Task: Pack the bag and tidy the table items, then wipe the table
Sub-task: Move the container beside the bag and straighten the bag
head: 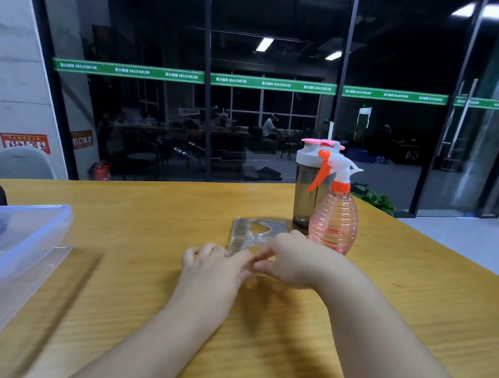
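A clear striped pouch (pixel 250 234) with a heart-shaped window lies flat on the wooden table (pixel 144 212). Both hands meet at its near edge. My left hand (pixel 213 264) has its fingers curled on the pouch's near left corner. My right hand (pixel 291 257) pinches the near edge with thumb and fingers. The part of the pouch under the hands is hidden. Just right of the pouch stands a pink ribbed spray bottle (pixel 334 221) with an orange and white trigger. Behind it is a smoky grey shaker bottle (pixel 307 191) with a pink lid.
A clear plastic storage box (pixel 20 244) sits at the table's left edge, tilted toward me. A grey chair back (pixel 20 161) stands beyond the far left corner. Dark glass walls rise behind the table. The table's right edge runs diagonally past the bottles.
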Available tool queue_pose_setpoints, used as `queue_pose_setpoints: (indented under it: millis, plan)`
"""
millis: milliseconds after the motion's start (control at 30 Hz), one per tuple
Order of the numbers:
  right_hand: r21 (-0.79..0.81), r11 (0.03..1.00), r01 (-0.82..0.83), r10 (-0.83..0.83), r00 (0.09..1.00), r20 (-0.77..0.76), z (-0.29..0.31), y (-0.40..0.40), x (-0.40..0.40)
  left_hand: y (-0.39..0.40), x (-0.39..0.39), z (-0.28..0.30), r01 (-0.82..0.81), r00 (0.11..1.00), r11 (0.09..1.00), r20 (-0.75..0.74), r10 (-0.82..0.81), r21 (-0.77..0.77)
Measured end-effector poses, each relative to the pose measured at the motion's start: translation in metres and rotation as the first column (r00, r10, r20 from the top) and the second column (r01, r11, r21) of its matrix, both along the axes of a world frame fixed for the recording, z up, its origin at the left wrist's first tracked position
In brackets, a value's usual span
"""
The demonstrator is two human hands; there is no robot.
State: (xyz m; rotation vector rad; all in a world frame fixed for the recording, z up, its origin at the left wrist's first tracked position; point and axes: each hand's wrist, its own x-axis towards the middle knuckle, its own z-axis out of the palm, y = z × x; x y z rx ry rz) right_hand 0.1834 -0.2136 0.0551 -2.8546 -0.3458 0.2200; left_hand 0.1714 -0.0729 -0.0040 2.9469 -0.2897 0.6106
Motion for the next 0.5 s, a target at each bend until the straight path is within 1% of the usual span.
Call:
queue_pose_setpoints:
  millis: [167,267,400,500]
  plan:
    - [-0.026,0.997,-0.069,0.07,0.997,0.044,0.0,0.002,0.0,-0.001,0.0,0.001,0.006,1.0,0.999,-0.017,-0.005,0.032]
    - [-0.011,0.995,-0.096,0.097,0.995,0.024,-0.004,0.0,0.003,-0.002,0.0,0.0,0.019,0.999,0.999,-0.049,-0.017,0.046]
    - [0.049,0.994,-0.097,0.097,0.995,-0.008,-0.005,-0.015,0.009,0.0,0.001,0.005,0.026,0.998,0.999,-0.062,-0.028,-0.028]
    - [0.036,0.997,-0.074,0.074,0.997,0.009,-0.005,-0.024,0.012,0.005,-0.003,0.008,0.028,0.999,0.995,-0.044,-0.033,-0.098]
